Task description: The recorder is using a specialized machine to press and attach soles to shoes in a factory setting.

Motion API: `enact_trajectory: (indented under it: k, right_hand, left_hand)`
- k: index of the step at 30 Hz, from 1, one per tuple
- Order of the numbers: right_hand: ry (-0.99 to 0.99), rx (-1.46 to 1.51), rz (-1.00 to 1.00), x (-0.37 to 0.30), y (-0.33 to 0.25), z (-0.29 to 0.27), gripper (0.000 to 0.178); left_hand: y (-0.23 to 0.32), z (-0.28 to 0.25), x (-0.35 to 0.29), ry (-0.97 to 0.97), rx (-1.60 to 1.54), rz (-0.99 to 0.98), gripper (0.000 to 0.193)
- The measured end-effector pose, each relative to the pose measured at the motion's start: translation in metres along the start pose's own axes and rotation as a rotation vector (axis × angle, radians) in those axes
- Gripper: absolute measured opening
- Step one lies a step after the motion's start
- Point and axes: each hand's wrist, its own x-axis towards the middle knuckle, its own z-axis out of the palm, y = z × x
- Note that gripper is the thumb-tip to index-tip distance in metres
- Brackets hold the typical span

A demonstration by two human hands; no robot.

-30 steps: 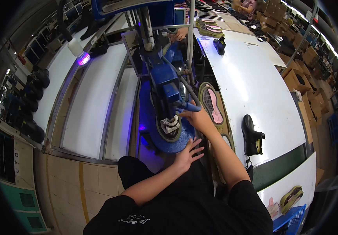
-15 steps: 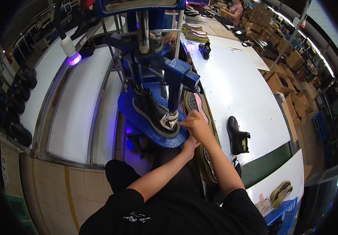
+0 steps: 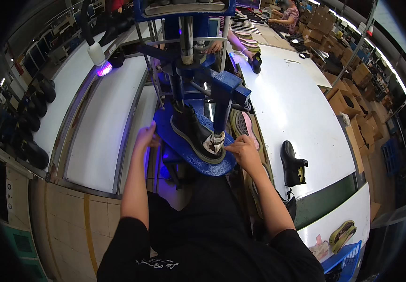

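Note:
A black ankle boot [image 3: 187, 128] stands on the blue plate [image 3: 200, 162] of a press, its toe toward me. The press's blue arm [image 3: 223, 109] comes down onto the toe, its lower end wrapped in white cloth [image 3: 213, 142]. My right hand [image 3: 246, 151] is closed in a pinch beside that cloth, at the toe's right side; what the fingertips hold is too small to make out. Off the plate's left edge, my left hand [image 3: 146, 137] has its thumb raised and fingers loosely bent apart, with nothing visible in it.
Soles [image 3: 243, 126] lie in a strip right of the press. Another black boot [image 3: 293, 163] rests on the white table [image 3: 306, 113]. Farther back, a co-worker's hand [image 3: 248, 53] touches a small black boot [image 3: 256, 64]. A lit lamp [image 3: 101, 63] hangs at left; a blue basket [image 3: 346, 261] stands lower right.
My left hand has left its place below my right hand and moved left to the plate's far side. A co-worker's arm has reached the boot at the back of the table.

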Motion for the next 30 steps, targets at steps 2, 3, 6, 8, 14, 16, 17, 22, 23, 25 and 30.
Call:
enact_trajectory:
  k: [2,3,6,8,14,16,17,22,23,25,30]
  right_hand:
    - [0.002,-0.008,0.030,-0.004,0.000,0.000,0.035]
    - [0.007,-0.001,0.050,-0.003,-0.003,0.002,0.035]
    - [0.044,0.015,0.057,-0.005,-0.007,0.010,0.035]
    - [0.050,0.007,0.092,-0.009,-0.008,0.012,0.036]
    - [0.174,-0.036,0.084,-0.020,-0.009,0.014,0.036]
    - [0.182,-0.052,0.082,-0.021,-0.014,0.015,0.033]
    - [0.202,-0.064,0.107,-0.021,-0.016,0.016,0.032]
    - [0.250,-0.111,0.200,-0.018,-0.002,0.022,0.029]
    - [0.261,-0.156,0.197,-0.012,0.001,0.023,0.028]
    - [0.283,-0.191,0.200,-0.001,0.004,0.023,0.028]
    - [0.276,-0.197,0.147,0.034,0.032,0.043,0.034]
  left_hand:
    - [0.019,0.011,0.041,0.118,0.019,0.011,0.063]
    - [0.015,0.012,0.061,0.116,0.018,0.017,0.063]
    - [0.002,0.020,0.107,0.264,0.065,0.308,0.053]
    - [-0.009,0.030,0.108,0.248,-0.066,0.400,0.050]
    - [-0.021,0.025,0.106,0.290,0.010,0.431,0.051]
    - [-0.033,0.013,0.099,0.335,-0.022,0.419,0.052]
    - [-0.039,0.007,0.093,0.377,-0.018,0.431,0.052]
    - [-0.048,0.006,0.021,0.289,-0.107,0.261,0.053]
    - [-0.050,0.006,0.003,0.314,-0.129,0.254,0.053]
    - [-0.059,0.008,-0.035,0.355,-0.148,0.239,0.054]
    - [-0.088,0.033,-0.109,0.378,-0.268,0.210,0.053]
